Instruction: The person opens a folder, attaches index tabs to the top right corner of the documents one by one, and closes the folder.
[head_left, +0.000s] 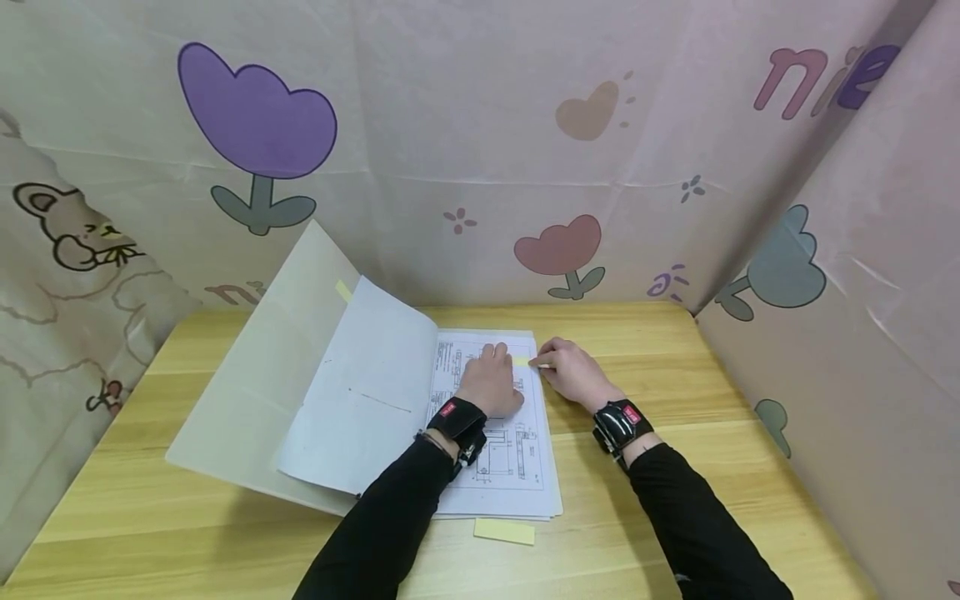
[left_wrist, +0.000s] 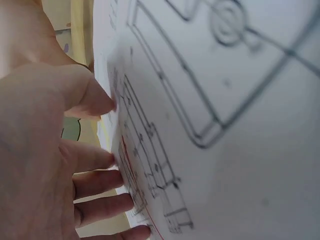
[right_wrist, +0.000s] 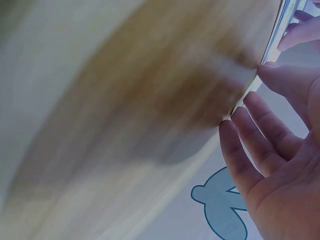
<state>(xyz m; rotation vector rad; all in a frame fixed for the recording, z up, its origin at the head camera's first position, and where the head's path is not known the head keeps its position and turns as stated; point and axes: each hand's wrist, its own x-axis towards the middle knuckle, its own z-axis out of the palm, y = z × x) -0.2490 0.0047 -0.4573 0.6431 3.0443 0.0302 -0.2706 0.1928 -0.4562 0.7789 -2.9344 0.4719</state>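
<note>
An open folder (head_left: pixel 225 425) lies on the table, with a turned white page (head_left: pixel 360 400) leaning against its raised cover. On the right lies a stack of sheets whose top page (head_left: pixel 480 492) carries line drawings. My left hand (head_left: pixel 491 383) rests on that page, its fingers spread and nearly straight, as the left wrist view also shows. At the page's right edge my right hand (head_left: pixel 577 372) pinches the end of a yellow sticky strip (head_left: pixel 521 362), which lies partly across the sheet. In the right wrist view the thumb and fingertips (right_wrist: pixel 240 115) are right at the paper's edge.
Another yellow sticky strip (head_left: pixel 504 531) lies just below the stack. A small yellow tab (head_left: pixel 343 290) shows beside the turned page. The wooden table (head_left: pixel 645 333) meets patterned cloth (head_left: pixel 450 125) at the back and sides.
</note>
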